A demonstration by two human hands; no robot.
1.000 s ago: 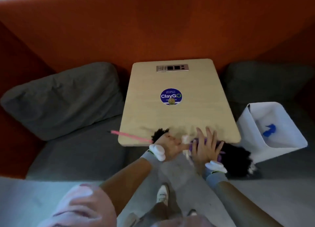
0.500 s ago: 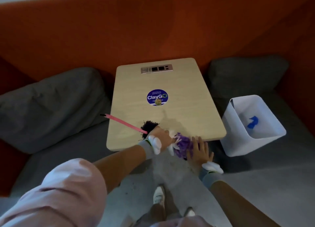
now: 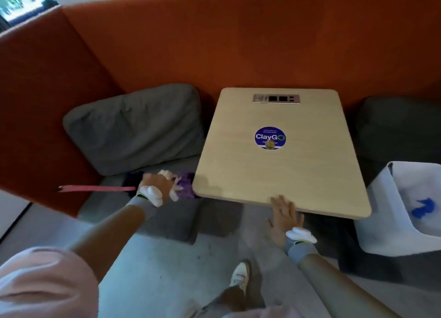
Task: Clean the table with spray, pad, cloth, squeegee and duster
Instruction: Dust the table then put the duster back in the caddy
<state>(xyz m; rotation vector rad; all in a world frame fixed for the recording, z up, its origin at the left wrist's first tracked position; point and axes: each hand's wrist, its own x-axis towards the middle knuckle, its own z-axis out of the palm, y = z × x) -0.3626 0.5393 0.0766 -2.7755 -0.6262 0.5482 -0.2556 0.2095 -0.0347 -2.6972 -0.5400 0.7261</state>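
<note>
Pink and long, the handle of the duster (image 3: 107, 188) sticks out to the left, over the grey seat. The left hand (image 3: 155, 186) is curled round the duster where the handle meets the fluff (image 3: 185, 190). The purple and white fluff pokes out past the fingers, just beside the near left corner of the table (image 3: 274, 174). It looks to be off the table top, not on it.

The right hand (image 3: 285, 216) is flat, with its fingers straight and spread apart. It holds nothing. Its fingertips are at the near edge of the table, but I cannot tell if they touch it.

A round blue sticker (image 3: 270, 138) sits in the middle of the table. A silver plug panel (image 3: 276, 98) is at the far end. A white bin (image 3: 377, 210) stands to the right of the table, with something blue (image 3: 422, 209) inside. A big grey cushion (image 3: 133, 126) leans on the orange sofa back (image 3: 214, 43) on the left.
</note>
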